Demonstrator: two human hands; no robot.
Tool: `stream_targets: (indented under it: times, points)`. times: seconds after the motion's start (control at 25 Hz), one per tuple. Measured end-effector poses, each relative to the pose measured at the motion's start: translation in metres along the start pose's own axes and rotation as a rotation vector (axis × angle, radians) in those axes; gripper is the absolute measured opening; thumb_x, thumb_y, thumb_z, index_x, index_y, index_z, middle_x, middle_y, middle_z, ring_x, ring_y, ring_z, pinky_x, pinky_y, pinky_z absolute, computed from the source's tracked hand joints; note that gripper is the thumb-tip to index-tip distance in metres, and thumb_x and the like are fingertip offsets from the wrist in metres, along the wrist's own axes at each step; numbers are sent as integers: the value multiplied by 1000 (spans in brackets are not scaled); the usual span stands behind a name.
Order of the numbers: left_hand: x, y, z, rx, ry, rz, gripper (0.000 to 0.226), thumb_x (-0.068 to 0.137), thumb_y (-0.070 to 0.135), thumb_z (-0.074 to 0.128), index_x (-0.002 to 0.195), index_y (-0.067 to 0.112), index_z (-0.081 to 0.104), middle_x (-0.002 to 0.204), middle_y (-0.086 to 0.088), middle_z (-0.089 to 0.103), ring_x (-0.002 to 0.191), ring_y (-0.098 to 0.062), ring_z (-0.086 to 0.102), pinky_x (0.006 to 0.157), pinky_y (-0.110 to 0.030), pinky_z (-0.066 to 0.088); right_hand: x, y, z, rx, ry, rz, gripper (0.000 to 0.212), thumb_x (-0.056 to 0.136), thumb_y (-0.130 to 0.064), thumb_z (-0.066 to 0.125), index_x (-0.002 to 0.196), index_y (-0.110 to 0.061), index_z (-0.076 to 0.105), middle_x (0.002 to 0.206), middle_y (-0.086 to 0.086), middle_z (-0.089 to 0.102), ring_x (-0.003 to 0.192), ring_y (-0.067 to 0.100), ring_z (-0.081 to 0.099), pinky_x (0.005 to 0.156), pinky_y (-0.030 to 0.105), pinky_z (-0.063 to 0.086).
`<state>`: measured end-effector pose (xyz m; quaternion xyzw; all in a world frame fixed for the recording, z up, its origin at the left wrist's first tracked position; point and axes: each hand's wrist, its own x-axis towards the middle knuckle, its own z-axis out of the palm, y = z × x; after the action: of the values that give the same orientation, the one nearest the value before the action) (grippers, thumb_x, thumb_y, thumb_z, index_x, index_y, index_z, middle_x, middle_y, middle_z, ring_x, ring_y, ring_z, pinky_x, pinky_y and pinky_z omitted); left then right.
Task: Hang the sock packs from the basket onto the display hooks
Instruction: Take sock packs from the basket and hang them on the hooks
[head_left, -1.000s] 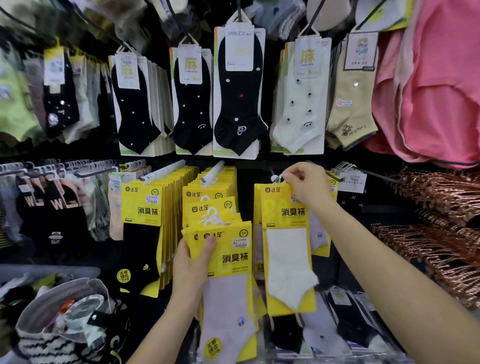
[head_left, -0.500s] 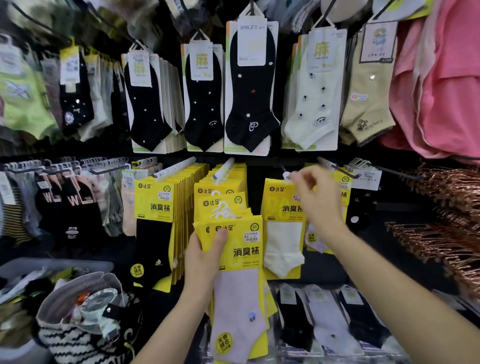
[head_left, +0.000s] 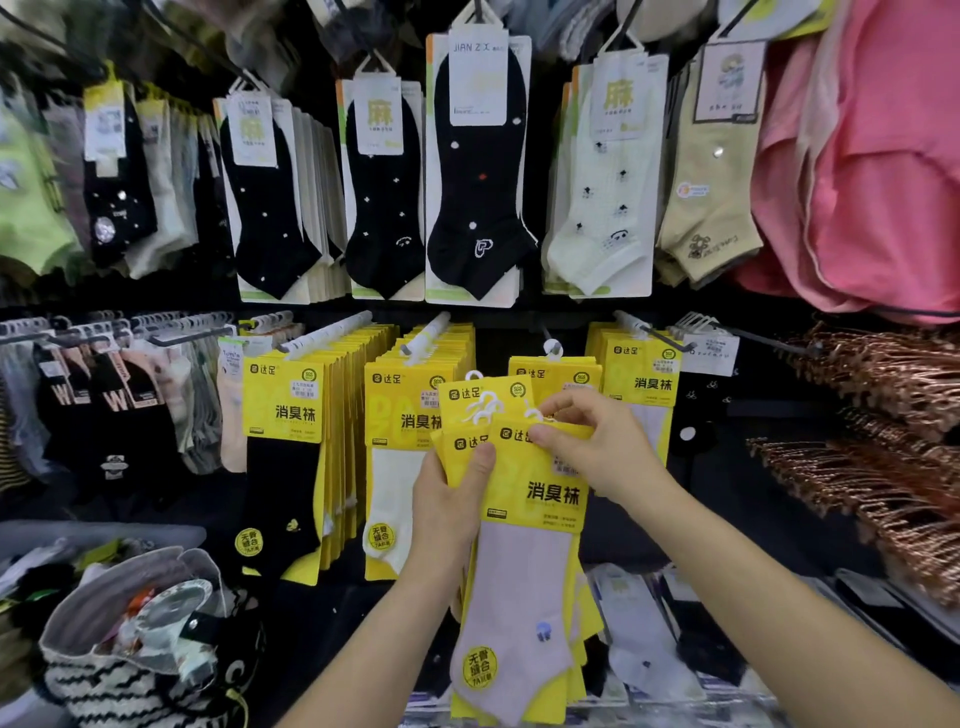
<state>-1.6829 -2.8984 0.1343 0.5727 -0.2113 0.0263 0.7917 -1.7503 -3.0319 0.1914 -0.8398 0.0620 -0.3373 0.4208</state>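
below the middle hook (head_left: 551, 347), your right hand (head_left: 597, 447) is back, pinching the front pack (head_left: 535, 519) of the stack (head_left: 483, 395) your left hand (head_left: 452, 499) grips. another hanging looks due.

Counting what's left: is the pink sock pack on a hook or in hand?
In hand: right hand pinches the pink sock pack by its top; left hand grips the stack.

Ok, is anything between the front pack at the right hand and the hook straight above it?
Nothing visible does. The right hand pinches the top of the front pack, the left hand grips the bundle behind it, and the hook end shows just above them, one hung pack already on it.
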Motion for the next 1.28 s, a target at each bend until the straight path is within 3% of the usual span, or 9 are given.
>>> stream_targets:
  times: [0.2,0.32,0.6,0.76,0.88,1.04,1.12,1.2,1.28]
  points:
    - [3,1,11,63,-43,43,11,86,32,61,95,36,55,100,19,63,87,8,60,63,-9,50,14,-1,-16,-80,-6,-14,19,91,-20,59,73,-24,63,66,-10,54,60,5,45,52,11,36]
    - [4,1,12,66,-44,69,11,88,30,59,96,36,55,98,22,62,85,15,60,64,-5,48,34,1,-29,-181,81,20,17,95,-21,51,81,-15,59,62,-7,46,54,7,39,48,21,29]
    - [8,-3,-28,73,69,76,13,86,30,61,96,35,56,99,14,66,89,-2,65,68,-22,53,78,-4,-37,-222,184,14,15,94,-20,52,81,-17,58,65,-10,49,58,4,43,51,22,32]
    - [6,-4,-57,133,119,69,11,85,26,62,92,31,56,92,13,66,74,5,66,51,-8,48,83,-2,-20,-289,141,-4,18,92,-23,54,75,-19,60,68,-11,55,62,10,49,53,24,36]
    - [8,3,-62,190,115,104,13,87,25,61,98,26,56,93,13,64,78,4,64,53,-5,46,85,-3,-19,-373,142,21,17,90,-29,58,75,-21,60,77,-4,62,73,16,56,62,29,42]
    - [8,10,-50,182,94,110,11,86,27,61,95,28,55,90,17,63,72,14,62,54,-5,46,59,-12,-18,-158,378,-83,16,83,-38,63,77,-26,54,79,-6,59,75,8,55,62,27,40]
    - [7,10,-41,162,61,102,10,85,30,61,93,32,55,94,15,65,80,5,65,64,-14,51,31,-18,-2,-45,253,-117,30,70,-55,66,71,-29,50,69,-12,55,63,1,51,56,24,39]
    - [6,9,-31,159,38,98,10,86,32,61,94,33,56,97,15,65,89,-1,64,69,-16,51,7,-21,17,-150,22,-13,57,47,-76,62,78,-30,46,70,-12,54,64,2,50,57,28,42]
    - [5,9,-19,142,28,67,10,85,33,62,93,32,56,98,14,65,92,-4,63,69,-16,50,-1,-18,24,-272,-76,81,71,40,-79,64,86,-28,43,77,-10,56,72,9,55,60,33,45]
